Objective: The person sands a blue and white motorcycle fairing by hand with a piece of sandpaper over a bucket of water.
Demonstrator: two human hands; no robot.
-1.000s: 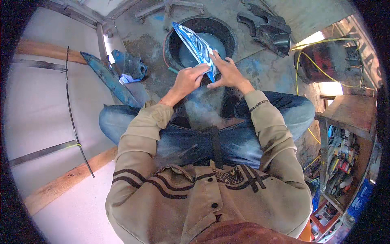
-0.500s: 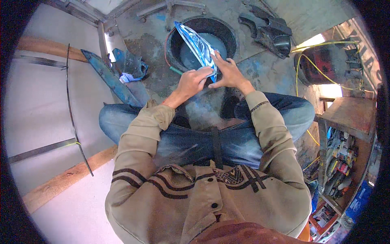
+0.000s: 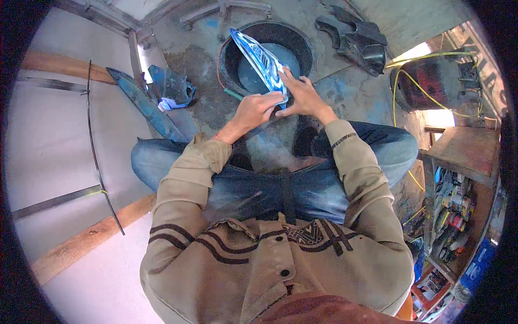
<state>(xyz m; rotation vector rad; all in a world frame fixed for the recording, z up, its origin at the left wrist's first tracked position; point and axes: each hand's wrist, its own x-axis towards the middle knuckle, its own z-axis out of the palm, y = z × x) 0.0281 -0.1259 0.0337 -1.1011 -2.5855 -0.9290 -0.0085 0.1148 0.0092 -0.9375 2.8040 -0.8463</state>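
A long, pointed blue-and-white fairing panel [image 3: 258, 58] stands tilted over a round black tub [image 3: 306, 54], its tip up and to the left. Its near end is between my hands. My left hand [image 3: 256, 112] is closed at that end, fingers curled and pressed together against the panel; whether something small is also under them is hidden. From the other side my right hand [image 3: 305, 98] grips the edge, its fingers along the face and its thumb lower down. Cloudy water [image 3: 286, 58] lies in the tub.
Dark blue panels [image 3: 141, 105] lean at the left by a white wall. A black moulded plastic part [image 3: 360, 40] lies beyond the tub to the right. A thin hose with a green end [image 3: 233, 94] touches the tub. At right are a yellow cord [image 3: 396, 102] and a cluttered wooden shelf [image 3: 458, 154].
Almost nothing differs. The panel and both hands keep their places, with only a very slight shift of the whole view.
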